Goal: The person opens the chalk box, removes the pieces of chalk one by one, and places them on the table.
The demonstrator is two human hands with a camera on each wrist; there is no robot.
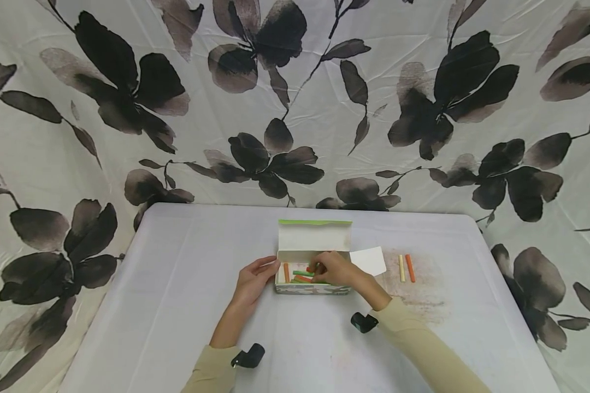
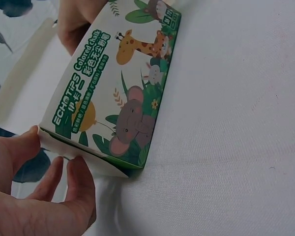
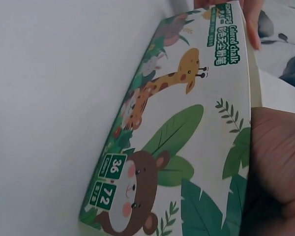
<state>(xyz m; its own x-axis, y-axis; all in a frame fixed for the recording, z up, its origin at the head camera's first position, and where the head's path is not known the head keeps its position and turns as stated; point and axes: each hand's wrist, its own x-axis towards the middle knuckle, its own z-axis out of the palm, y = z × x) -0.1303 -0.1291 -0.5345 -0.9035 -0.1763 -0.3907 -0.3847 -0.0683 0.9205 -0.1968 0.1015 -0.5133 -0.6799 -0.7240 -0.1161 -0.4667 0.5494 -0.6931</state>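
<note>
An open chalk box [image 1: 312, 239] with a green-edged lid lies mid-table; its side shows a giraffe and an elephant [image 2: 119, 93] and a bear [image 3: 177, 147]. Inside lie orange [image 1: 286, 272], green [image 1: 302, 273] and red-orange [image 1: 302, 279] chalk sticks. My left hand [image 1: 270, 265] rests with fairly straight fingers [image 2: 81, 184] against the box's left end flap. My right hand [image 1: 319, 270] reaches into the box from the right, fingers curled over a red chalk stick [image 1: 309, 269] at its fingertips. Its palm [image 3: 280, 162] lies close against the box's edge.
A yellow chalk [image 1: 401, 268] and an orange chalk [image 1: 410, 268] lie side by side on a dusty smear right of the box. A white flap [image 1: 369, 261] sticks out by the box. The white table [image 1: 177, 284] ends at a floral cloth backdrop [image 1: 128, 109].
</note>
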